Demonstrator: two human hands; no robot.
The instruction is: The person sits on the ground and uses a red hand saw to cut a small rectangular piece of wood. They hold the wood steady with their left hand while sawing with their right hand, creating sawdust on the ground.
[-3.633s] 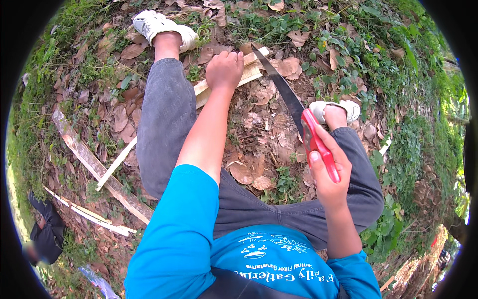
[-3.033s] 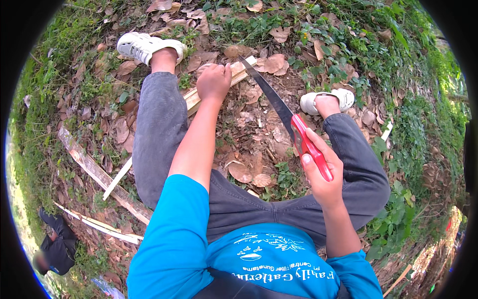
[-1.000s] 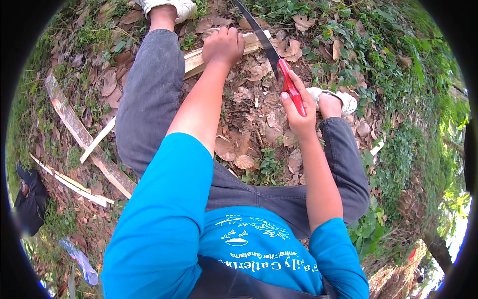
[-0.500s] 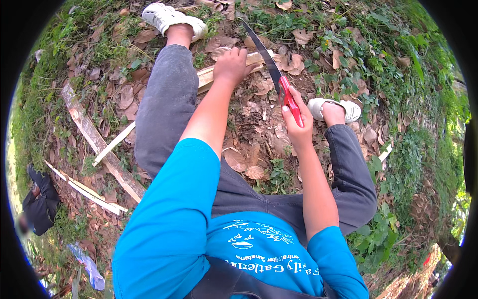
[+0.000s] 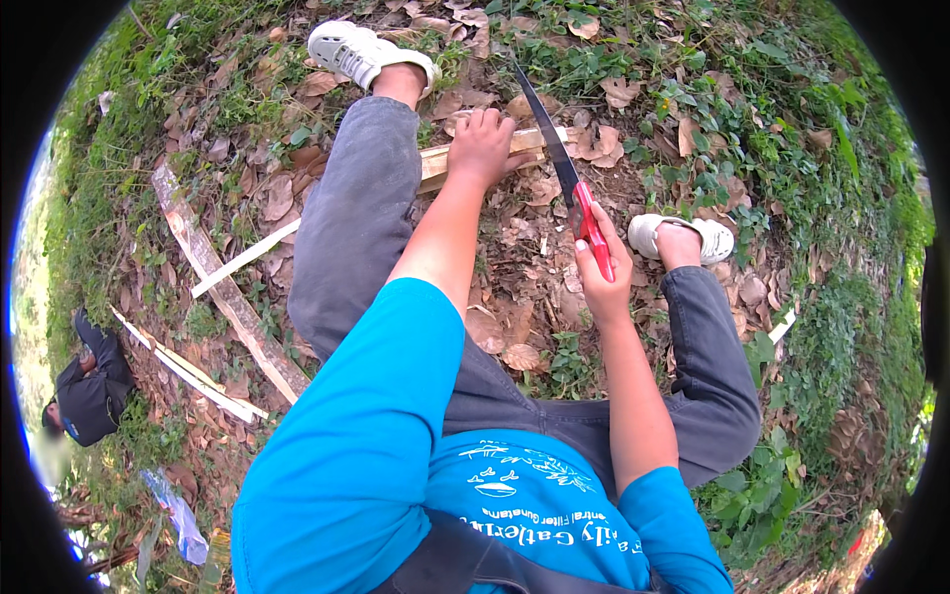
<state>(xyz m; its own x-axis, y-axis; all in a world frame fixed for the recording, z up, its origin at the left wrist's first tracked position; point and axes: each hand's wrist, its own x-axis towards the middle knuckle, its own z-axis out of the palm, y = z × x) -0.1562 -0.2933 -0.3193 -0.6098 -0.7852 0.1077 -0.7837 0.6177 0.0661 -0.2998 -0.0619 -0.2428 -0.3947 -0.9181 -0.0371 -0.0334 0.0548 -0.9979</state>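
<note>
My left hand (image 5: 482,148) is closed over pale split wood strips (image 5: 435,162) lying across in front of me, fingers wrapped around their upper side. In my right hand (image 5: 606,272) is a hand saw (image 5: 556,139) with a dark blade and a red handle, gripped by the handle. The blade slants up and to the left, crossing the strips near their right end, just right of my left hand. Whether its teeth touch the wood cannot be made out.
My legs spread either side of the strips, with a pale clog (image 5: 368,54) beyond. At left lie a long bark-covered piece (image 5: 230,287), thin split strips (image 5: 188,366) and a plastic bag (image 5: 176,517). A person in dark clothes (image 5: 94,396) is at the far left.
The whole view has shifted, so everything appears lower and further right. Relative to the strips, the saw has moved only slightly, and my left hand keeps its hold.
</note>
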